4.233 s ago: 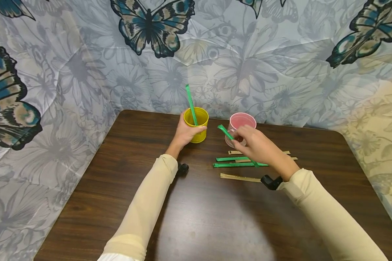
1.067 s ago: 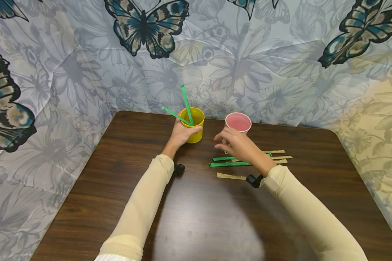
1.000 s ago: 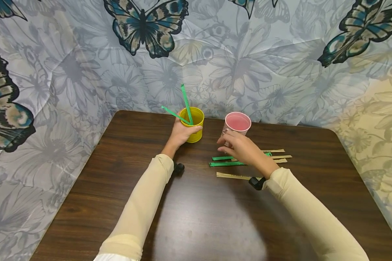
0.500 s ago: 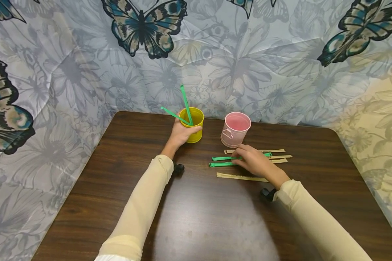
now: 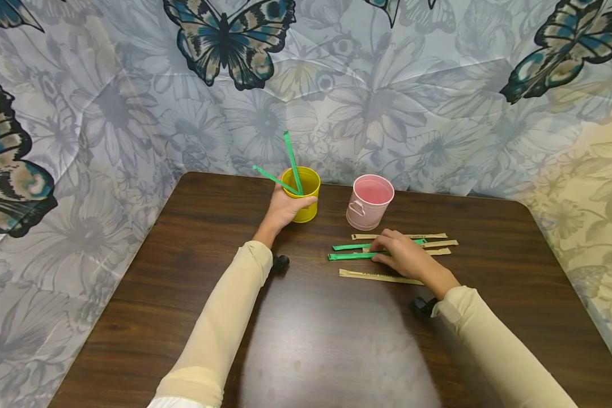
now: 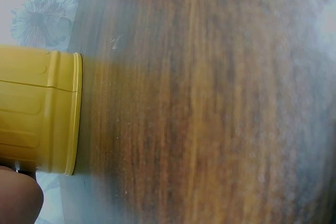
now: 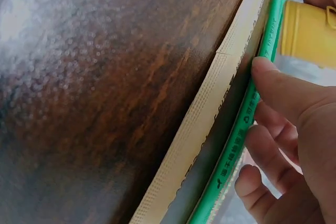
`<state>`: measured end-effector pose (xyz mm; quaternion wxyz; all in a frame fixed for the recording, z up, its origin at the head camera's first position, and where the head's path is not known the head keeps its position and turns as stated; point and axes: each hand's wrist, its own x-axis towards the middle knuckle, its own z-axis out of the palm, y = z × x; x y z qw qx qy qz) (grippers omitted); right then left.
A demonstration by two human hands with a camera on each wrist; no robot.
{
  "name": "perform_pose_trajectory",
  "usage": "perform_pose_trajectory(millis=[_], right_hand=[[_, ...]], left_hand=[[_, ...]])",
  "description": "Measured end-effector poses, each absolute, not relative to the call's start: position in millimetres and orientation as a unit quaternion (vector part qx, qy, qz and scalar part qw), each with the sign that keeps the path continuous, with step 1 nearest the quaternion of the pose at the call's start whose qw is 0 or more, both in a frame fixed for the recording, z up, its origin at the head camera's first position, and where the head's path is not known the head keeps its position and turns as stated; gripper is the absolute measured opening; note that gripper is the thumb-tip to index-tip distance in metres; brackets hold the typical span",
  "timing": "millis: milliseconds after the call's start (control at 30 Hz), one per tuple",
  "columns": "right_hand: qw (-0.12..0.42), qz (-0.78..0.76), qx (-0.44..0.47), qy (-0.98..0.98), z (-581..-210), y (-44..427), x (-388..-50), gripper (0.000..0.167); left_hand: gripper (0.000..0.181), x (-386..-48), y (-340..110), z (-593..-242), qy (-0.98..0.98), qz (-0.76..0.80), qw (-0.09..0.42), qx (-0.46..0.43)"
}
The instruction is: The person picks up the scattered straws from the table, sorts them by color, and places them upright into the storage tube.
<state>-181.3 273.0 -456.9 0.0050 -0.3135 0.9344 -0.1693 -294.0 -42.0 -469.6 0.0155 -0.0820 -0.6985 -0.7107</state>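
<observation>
Right hand [image 5: 402, 255] gripping green packet [image 7: 242, 129], lettering [image 7: 227, 162] in right-wrist view only

The head view looks forward and down from above the near side of the table [image 5: 306, 351], far enough back to take in the patterned cloth [image 5: 331, 107] behind. The left wrist view, turned sideways, faces far from close to the yellow bucket [image 6: 31, 114]. The right wrist view looks far and left from very near the green stick [image 7: 230, 156], which the head view shares; the bucket appears in all three.
</observation>
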Motion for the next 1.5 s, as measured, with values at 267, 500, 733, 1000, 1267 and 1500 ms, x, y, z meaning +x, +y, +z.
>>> perform_pose_trajectory(millis=[267, 500, 733, 1000, 1267, 1500], right_hand=[[-0.004, -0.182, -0.327, 0.927, -459.4, 273.0, -180.9, 0.014], [0.000, -0.173, -0.331, 0.928, -460.1, 273.4, -180.1, 0.011], [-0.020, -0.169, -0.334, 0.927, -456.6, 273.0, -180.4, 0.007], [-0.018, -0.158, -0.313, 0.936, -442.8, 270.4, -180.8, 0.006], [-0.055, -0.185, -0.318, 0.928, -420.4, 260.1, -186.0, 0.008], [-0.069, -0.234, -0.325, 0.914, -400.7, 247.1, -189.3, 0.012]], left_hand=[[0.083, -293.0, -42.7, -469.3, -0.699, -0.712, 0.013, -0.075], [0.085, -292.3, -42.3, -470.1, -0.699, -0.711, 0.010, -0.074], [0.087, -291.9, -40.8, -468.8, -0.705, -0.706, 0.009, -0.072], [0.086, -291.1, -41.7, -467.6, -0.702, -0.708, 0.009, -0.073], [0.085, -291.2, -44.7, -465.4, -0.704, -0.706, 0.013, -0.078], [0.088, -292.3, -44.5, -468.9, -0.703, -0.707, 0.005, -0.076]])
